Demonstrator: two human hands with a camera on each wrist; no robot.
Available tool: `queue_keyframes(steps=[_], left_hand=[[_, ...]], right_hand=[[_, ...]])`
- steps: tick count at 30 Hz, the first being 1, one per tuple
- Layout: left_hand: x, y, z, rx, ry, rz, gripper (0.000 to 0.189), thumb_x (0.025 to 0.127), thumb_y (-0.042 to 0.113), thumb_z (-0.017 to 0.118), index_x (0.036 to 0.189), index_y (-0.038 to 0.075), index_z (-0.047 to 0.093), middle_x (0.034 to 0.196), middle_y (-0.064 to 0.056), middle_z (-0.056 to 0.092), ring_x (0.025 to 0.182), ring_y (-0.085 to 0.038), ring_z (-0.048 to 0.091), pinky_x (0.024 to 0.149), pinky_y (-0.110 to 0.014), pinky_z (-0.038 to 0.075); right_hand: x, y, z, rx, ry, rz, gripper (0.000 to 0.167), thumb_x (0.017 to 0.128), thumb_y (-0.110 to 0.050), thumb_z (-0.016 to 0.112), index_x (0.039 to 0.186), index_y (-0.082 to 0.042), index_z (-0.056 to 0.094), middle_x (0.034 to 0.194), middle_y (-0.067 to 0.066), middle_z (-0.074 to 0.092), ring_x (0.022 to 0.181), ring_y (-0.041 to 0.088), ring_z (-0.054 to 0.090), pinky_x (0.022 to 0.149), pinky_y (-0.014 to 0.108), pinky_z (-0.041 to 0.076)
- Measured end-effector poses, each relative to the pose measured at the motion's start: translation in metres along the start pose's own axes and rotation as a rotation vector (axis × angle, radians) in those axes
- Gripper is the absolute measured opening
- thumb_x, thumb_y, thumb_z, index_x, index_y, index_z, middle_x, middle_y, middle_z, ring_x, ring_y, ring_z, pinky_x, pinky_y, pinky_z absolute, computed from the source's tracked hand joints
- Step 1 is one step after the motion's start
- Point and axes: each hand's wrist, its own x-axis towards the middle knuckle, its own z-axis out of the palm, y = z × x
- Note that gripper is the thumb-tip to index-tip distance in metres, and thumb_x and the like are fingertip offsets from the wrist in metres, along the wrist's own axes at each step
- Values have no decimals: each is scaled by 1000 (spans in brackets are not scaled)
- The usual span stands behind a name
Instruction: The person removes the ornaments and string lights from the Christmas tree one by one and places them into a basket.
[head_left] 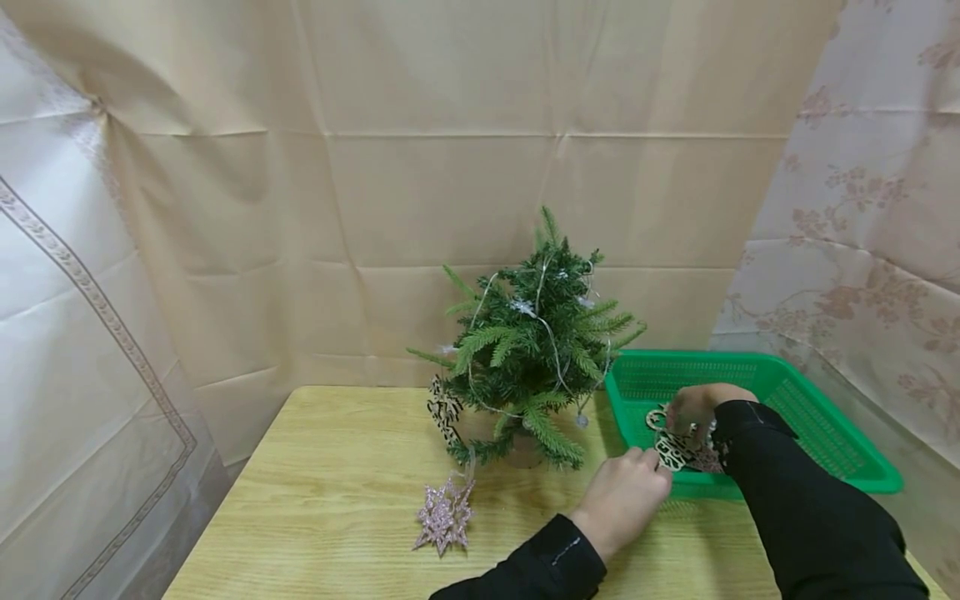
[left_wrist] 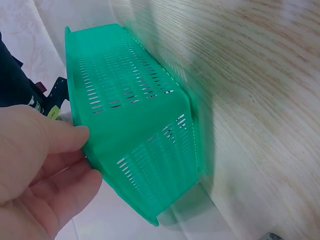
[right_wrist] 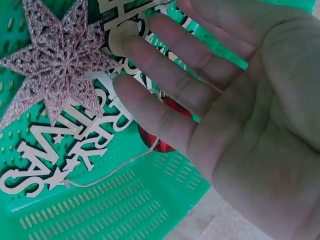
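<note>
right hand (right_wrist: pixel 240 115), fingers loosely extended, pale lettering (right_wrist: pixel 71 163), long axis diagonal, left hand (head_left: pixel 625 497) pinching green basket (head_left: pixel 821 421)

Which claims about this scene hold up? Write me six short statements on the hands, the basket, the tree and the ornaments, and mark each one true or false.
1. The right hand is in the green basket. True.
2. The left hand touches the tree. False: it is at the green basket's rim.
3. A glittery pink star lies in the green basket. True.
4. In the head view, the green basket stands left of the tree. False: it stands to the right.
5. The shiny ball seen from the right wrist is blue. False: it is red.
6. Both sleeves are black. True.
</note>
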Motion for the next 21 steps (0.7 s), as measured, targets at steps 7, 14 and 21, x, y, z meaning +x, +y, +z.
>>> queue_keyframes(steps=[7,14,21], left_hand=[[-2,0,-1,-11,-5,2,11,97,19,70,101,27,77,99,9,66,83,-3,59,67,-11,51],[-8,-5,-11,-60,-43,5,12,93,25,73,105,28,76,104,10,67,88,-4,60,72,-12,50],[-25,-21,-33,-162,3,54,16,98,28,67,111,26,75,106,10,67,93,-5,60,78,-12,50]], right_hand=[[-11,-8,1,84,-12,-20,32,101,-10,62,130,0,64,120,17,66,95,30,69,83,49,57],[-18,-17,-4,146,-22,-81,44,103,-13,60,140,8,53,131,28,59,109,42,64,89,52,56],[-27,-40,-3,60,-13,-251,50,104,-22,60,144,7,49,136,30,55,117,45,60,90,53,54]])
